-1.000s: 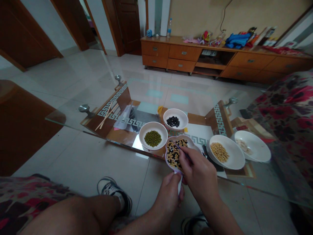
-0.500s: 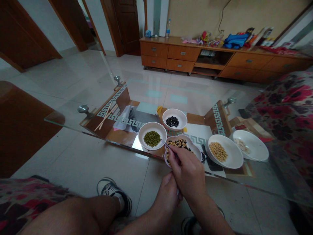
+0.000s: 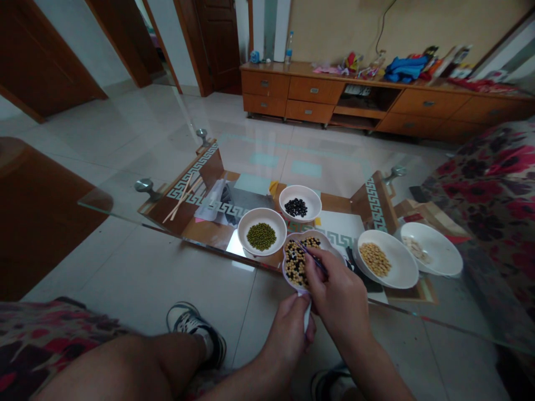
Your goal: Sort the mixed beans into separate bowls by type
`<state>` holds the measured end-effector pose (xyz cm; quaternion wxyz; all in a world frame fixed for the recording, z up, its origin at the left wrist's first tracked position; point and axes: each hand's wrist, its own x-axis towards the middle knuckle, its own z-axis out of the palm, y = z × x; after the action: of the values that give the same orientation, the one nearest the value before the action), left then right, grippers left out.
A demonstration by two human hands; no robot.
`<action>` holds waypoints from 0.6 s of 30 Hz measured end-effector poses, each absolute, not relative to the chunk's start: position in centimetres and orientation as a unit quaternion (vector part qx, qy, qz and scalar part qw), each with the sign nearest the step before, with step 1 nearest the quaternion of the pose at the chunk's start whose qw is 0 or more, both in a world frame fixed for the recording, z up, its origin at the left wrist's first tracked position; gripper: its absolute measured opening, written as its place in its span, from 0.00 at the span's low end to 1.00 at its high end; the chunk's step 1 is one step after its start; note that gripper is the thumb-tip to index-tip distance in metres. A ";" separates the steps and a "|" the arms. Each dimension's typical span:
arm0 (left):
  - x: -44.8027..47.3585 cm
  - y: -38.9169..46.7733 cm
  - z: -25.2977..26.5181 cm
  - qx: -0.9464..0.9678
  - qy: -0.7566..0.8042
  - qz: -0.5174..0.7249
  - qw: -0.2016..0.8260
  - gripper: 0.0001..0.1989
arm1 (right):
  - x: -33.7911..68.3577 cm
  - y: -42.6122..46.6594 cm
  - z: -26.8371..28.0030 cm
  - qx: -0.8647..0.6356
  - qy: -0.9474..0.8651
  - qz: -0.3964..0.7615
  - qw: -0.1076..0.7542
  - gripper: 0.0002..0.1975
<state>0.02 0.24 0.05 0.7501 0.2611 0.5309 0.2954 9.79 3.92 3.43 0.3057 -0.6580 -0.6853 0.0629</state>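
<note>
My right hand (image 3: pixel 336 289) is closed around dark, thin tweezers (image 3: pixel 314 256). Their tip is over a scalloped white dish (image 3: pixel 327 240) of mixed yellow and black beans (image 3: pixel 295 263); whether a bean is between the tips cannot be made out. Just below the dish's near edge, my left hand (image 3: pixel 286 328) is closed around a white handle-like piece (image 3: pixel 308 318) that seems to join the dish. Left of the dish is a white bowl (image 3: pixel 241 236) of green beans (image 3: pixel 261 236). Behind is another bowl (image 3: pixel 315 196) of black beans (image 3: pixel 296 208).
On the right of the glass table (image 3: pixel 137 220) stand a bowl (image 3: pixel 403 262) of yellow beans and a bowl (image 3: pixel 445 253) with pale pieces. Wooden chopsticks (image 3: pixel 179 200) lie at the left. A long wooden cabinet (image 3: pixel 313 92) stands along the wall.
My right hand has moved the tweezers right, from the edge of the green bean bowl to over the mixed beans. My left hand stays at the dish's near edge.
</note>
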 end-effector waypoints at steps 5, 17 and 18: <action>0.1 0.2 -0.1 0.253 0.525 0.296 0.757 0.25 | 10.1 3.9 3.7 -0.694 -0.663 0.075 0.271 0.14; 0.1 0.1 -0.4 0.258 0.532 0.295 0.750 0.23 | 10.1 4.0 3.3 -0.710 -0.675 0.092 0.176 0.11; 0.1 0.1 -0.4 0.256 0.533 0.296 0.750 0.23 | 10.1 4.0 3.3 -0.709 -0.678 0.090 0.173 0.11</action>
<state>0.13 0.08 -0.39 0.7503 0.2559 0.5331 0.2955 10.14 3.97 3.27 0.1727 -0.7090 -0.6777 0.0903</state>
